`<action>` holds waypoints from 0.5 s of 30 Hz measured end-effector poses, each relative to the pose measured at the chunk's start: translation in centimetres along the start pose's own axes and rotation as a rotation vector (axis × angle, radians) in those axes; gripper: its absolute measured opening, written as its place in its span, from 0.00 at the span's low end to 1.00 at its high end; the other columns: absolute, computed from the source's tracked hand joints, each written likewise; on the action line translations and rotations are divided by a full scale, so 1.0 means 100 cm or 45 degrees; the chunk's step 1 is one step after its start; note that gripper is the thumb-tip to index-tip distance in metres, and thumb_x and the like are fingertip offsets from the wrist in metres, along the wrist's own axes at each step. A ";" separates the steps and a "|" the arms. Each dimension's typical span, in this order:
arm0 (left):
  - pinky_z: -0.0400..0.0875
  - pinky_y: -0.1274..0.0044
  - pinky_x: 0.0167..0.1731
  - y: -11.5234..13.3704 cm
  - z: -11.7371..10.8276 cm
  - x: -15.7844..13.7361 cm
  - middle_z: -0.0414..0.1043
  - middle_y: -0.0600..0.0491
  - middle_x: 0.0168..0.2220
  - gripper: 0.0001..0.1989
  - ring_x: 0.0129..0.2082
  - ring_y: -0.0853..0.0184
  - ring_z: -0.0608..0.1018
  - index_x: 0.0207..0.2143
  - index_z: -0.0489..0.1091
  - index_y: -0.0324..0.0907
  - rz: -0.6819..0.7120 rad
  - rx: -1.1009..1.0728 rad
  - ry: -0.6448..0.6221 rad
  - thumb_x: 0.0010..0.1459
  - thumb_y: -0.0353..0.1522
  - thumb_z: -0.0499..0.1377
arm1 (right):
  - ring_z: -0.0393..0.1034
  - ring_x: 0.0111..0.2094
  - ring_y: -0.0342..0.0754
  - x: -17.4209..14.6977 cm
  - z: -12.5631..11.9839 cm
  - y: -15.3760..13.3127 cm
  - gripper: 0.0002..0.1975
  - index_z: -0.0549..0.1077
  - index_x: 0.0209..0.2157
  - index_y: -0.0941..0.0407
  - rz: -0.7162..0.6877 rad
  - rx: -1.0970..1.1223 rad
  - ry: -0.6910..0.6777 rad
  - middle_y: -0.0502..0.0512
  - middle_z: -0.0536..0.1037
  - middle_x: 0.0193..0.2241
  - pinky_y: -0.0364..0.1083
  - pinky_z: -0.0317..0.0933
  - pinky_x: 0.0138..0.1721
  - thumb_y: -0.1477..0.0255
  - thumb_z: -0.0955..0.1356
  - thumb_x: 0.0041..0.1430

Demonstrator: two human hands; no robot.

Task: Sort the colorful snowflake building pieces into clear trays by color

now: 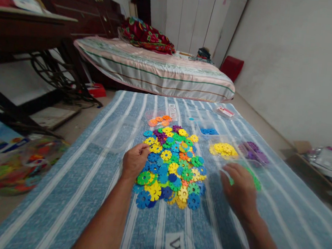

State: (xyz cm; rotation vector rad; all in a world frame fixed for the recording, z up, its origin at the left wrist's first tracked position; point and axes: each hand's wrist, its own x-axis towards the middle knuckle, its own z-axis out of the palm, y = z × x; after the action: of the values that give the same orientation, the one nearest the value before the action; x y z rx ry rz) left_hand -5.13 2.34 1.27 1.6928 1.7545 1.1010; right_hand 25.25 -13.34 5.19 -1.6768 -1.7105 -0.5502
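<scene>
A heap of flower-shaped plastic discs in blue, yellow, green, purple and orange lies on the striped cloth. At its left edge is my left hand, fingers closed in a pinch; whatever they may hold is hidden. My right hand is to the right of the heap, over the near side of a clear container with green discs. Its fingers are bent and blurred, with some green showing beneath them. Beyond it are yellow discs and purple discs in clear containers.
Orange discs and blue discs sit in clear tubs behind the heap. A transparent container stands to the left. At the far right corner lies a small red-and-white packet. A bed stands beyond the table.
</scene>
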 end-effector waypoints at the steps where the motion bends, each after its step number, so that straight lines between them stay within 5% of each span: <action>1: 0.70 0.79 0.29 0.001 0.000 0.000 0.77 0.54 0.28 0.15 0.30 0.66 0.77 0.35 0.75 0.43 0.000 -0.002 0.003 0.50 0.39 0.53 | 0.70 0.43 0.53 -0.004 0.006 -0.010 0.06 0.74 0.35 0.55 -0.046 0.074 -0.046 0.59 0.77 0.37 0.54 0.65 0.46 0.72 0.64 0.61; 6: 0.70 0.78 0.29 0.004 -0.002 -0.001 0.77 0.54 0.28 0.15 0.30 0.65 0.77 0.35 0.75 0.43 -0.004 0.012 0.000 0.50 0.39 0.53 | 0.66 0.50 0.55 -0.015 0.033 -0.044 0.08 0.74 0.39 0.54 -0.112 0.234 -0.300 0.59 0.76 0.42 0.55 0.64 0.50 0.75 0.64 0.60; 15: 0.70 0.79 0.30 0.001 -0.001 0.000 0.76 0.55 0.27 0.14 0.30 0.66 0.77 0.35 0.75 0.44 0.000 0.003 0.002 0.50 0.39 0.54 | 0.61 0.55 0.63 -0.008 0.042 -0.047 0.12 0.72 0.43 0.56 -0.059 0.143 -0.479 0.65 0.72 0.48 0.60 0.63 0.51 0.73 0.67 0.56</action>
State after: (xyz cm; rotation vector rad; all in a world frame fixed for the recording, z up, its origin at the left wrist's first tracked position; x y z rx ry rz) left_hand -5.15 2.33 1.43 1.6937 1.7575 1.1004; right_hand 19.84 -11.30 2.44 -1.7429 -2.0062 -0.1582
